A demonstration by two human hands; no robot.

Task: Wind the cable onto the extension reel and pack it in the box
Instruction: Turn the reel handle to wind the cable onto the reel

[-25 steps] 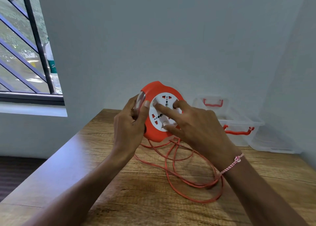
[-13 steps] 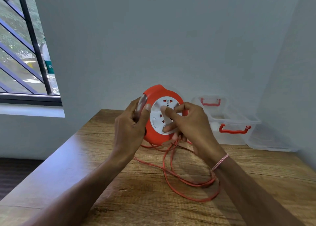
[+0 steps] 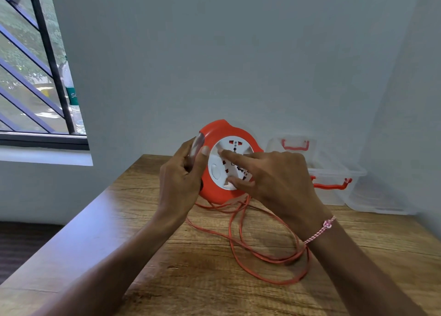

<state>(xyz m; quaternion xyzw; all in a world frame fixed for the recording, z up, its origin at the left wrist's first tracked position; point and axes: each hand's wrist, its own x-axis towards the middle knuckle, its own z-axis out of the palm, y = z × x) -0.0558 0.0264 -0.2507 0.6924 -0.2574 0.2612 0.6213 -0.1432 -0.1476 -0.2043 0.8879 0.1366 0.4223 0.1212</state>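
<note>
An orange extension reel (image 3: 216,134) with a white socket face is held upright above the wooden table (image 3: 148,263). My left hand (image 3: 182,179) grips its left rim, thumb on the front edge. My right hand (image 3: 274,179) lies on the white socket disc, index finger stretched across it and another fingertip at its lower edge. Loose orange cable (image 3: 267,256) hangs from the reel's underside and lies in loops on the table, passing under my right wrist. A clear plastic box (image 3: 334,172) with orange handles stands at the back right against the wall.
A clear lid (image 3: 379,198) lies beside the box in the right corner. The wall runs close behind the reel. A barred window (image 3: 35,77) is at the left, and the table's left edge drops to a dark floor.
My right hand's fingers have shifted round the white disc, and the socket face has turned. The cable loops on the table have drawn in slightly. My left hand keeps its grip.
</note>
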